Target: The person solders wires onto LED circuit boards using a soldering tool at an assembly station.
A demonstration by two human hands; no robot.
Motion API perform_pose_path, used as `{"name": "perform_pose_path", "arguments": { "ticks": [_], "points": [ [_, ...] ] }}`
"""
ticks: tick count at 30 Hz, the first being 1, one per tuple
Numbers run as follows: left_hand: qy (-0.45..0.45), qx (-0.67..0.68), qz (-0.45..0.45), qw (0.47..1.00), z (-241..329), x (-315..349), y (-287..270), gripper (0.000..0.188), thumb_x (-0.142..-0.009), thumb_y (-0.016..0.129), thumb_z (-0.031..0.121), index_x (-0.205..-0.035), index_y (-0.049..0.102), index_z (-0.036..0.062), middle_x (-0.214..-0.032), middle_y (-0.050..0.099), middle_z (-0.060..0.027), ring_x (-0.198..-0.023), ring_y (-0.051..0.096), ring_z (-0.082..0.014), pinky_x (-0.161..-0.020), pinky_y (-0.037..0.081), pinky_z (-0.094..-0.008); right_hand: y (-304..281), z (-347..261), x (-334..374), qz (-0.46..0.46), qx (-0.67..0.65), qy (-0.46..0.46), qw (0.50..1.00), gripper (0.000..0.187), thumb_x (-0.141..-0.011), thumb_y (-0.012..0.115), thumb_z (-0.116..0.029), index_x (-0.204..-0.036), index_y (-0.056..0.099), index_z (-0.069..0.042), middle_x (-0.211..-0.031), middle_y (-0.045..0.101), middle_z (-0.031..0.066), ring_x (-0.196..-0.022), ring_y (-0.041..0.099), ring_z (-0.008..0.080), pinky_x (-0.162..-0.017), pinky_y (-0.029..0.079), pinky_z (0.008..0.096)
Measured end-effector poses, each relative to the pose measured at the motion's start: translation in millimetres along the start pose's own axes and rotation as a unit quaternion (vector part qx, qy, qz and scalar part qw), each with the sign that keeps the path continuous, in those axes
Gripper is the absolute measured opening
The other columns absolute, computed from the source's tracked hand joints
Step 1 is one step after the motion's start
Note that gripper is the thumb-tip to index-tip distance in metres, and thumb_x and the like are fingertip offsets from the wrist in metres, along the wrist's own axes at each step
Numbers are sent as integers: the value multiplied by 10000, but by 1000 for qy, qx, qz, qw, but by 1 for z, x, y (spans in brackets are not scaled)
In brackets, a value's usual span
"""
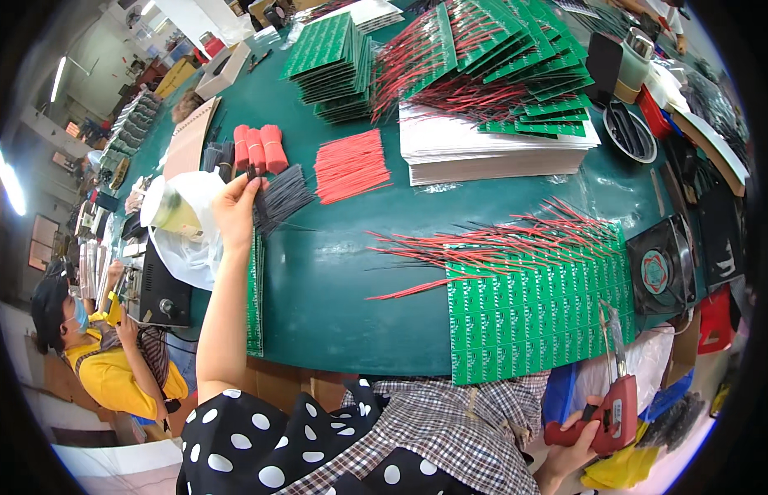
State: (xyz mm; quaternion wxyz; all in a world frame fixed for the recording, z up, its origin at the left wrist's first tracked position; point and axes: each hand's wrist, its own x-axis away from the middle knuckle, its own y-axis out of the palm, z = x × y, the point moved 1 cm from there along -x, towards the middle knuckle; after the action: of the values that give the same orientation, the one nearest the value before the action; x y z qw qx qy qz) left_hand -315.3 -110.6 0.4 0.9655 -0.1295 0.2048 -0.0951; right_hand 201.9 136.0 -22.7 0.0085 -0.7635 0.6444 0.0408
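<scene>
My left hand [234, 205] reaches out to the left end of a pile of loose black wires [285, 198], its thumb and fingertips pinched on black wire; how many strands is unclear. In my right hand [575, 450], low at the right, is a red soldering gun [617, 417]. Its thin metal tip points up over a green circuit board panel [524, 326] at the table's front edge. Red and black wires [516, 241] stick out along that panel's far side. Beside the black pile lies a pile of loose red wires [352, 166].
Behind are bundled red wires [260, 148], a green board stack [322, 58], and wired boards [491, 58] on a white stack [495, 148]. A small fan [660, 268] stands at right. A white plastic bag [190, 223] is left of my forearm; another person [112, 355] works beyond.
</scene>
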Motion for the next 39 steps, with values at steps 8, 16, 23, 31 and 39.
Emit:
{"name": "perform_pose_path", "arguments": {
  "ticks": [8, 16, 23, 31, 39],
  "points": [
    [-16, 97, 86, 991, -4, 9, -4, 153, -893, 554, 53, -1014, 596, -32, -884, 664, -96, -788, 644, -163, -688, 468, -225, -1, -1, -3, -14, 8, -2, 1000, 348, -918, 443, -174, -1167, 367, 57, -1083, 495, 143, -574, 450, 116, -514, 347, 215],
    [24, 108, 192, 975, 5, 56, 17, 134, -901, 563, 98, -987, 602, 1, -890, 664, -74, -837, 630, -133, -663, 421, -207, 0, 0, -1, 3, 16, 4, 1000, 351, -920, 436, -167, -1182, 367, 55, -1091, 499, 148, -578, 450, 116, -515, 348, 216],
    [-7, 91, 82, 992, 35, 53, 36, 139, -890, 563, 61, -984, 597, -37, -859, 659, -90, -805, 631, -148, -720, 479, -247, -2, 2, -3, -4, -12, -3, 1000, 368, -909, 452, -155, -1199, 362, 53, -1108, 492, 151, -592, 457, 114, -502, 355, 217],
    [-390, 223, -635, 628, 151, 134, 137, 130, -849, 591, 14, -914, 615, -95, -835, 666, -150, -709, 658, -188, -674, 530, -277, 17, -13, -13, -153, 42, -13, 987, 341, -742, 625, 25, -1068, 524, 34, -939, 568, 97, -671, 535, 127, -605, 445, 233],
    [-365, 264, -780, 434, 179, 170, 190, 163, -881, 567, 58, -959, 636, -67, -838, 670, -91, -759, 631, -114, -722, 509, -239, 47, -28, -34, -332, 166, -368, 853, 396, -706, 668, -198, -1035, 606, 13, -890, 656, 166, -733, 661, 285, -609, 534, 331]
  ]
}}
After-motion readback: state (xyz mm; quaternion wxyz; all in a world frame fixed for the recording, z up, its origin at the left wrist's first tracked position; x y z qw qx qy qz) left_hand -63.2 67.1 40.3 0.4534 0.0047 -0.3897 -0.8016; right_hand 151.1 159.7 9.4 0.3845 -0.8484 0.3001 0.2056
